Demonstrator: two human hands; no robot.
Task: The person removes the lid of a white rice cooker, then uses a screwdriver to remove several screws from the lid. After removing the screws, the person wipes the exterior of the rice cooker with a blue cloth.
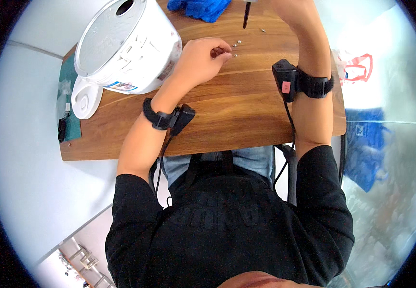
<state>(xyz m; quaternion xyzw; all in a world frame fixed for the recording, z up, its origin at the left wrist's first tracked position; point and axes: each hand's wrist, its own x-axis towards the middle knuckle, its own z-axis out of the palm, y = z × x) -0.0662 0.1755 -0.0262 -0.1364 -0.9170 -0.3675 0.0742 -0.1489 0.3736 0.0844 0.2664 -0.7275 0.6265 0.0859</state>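
Observation:
My left hand (202, 60) rests over the wooden table with its fingers curled and thumb tip close to the index finger; anything pinched there is too small to make out. Just beyond its fingertips lie several small metal screws (235, 45). My right hand (294, 10) is at the top edge, its fingers cut off by the frame. Beside it a screwdriver (247, 15) with a dark shaft points down toward the table, its handle mostly out of view; the hand appears to grip it. A bucket-shaped white appliance housing (143, 53) stands tilted to the left of my left hand.
A white round plastic part (85, 98) leans by the housing on a green mat (75, 127). Blue cloth or bag material (203, 8) lies at the far edge of the wooden table (227, 110). A blue bag (365, 149) is off the table's right side. Cables run from both wrist straps.

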